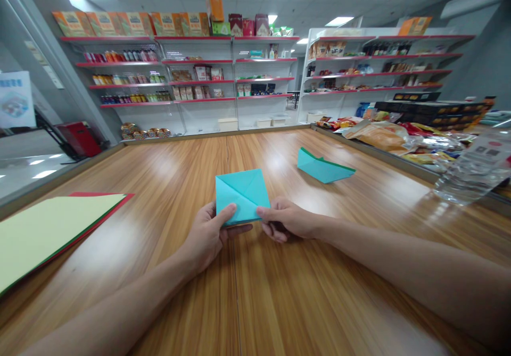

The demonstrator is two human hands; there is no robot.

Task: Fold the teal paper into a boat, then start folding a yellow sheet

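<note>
Between my two hands is a folded sheet of turquoise paper (243,193), squarish, with a diagonal edge and creases across its face. My left hand (211,228) grips its lower left corner, thumb on top and fingers underneath. At the lower right corner, my right hand (289,218) pinches the paper between thumb and fingers. The paper is held up a little over the wooden table (275,303). Farther off to the right lies a folded paper boat (325,168), turquoise with a green edge, touched by neither hand.
A stack of coloured paper (59,228), pale yellow on top with green and red below, lies at the left. To the right stand a clear plastic bottle (465,175) and heaped snack packets (379,135). Stocked shelves (191,82) line the back.
</note>
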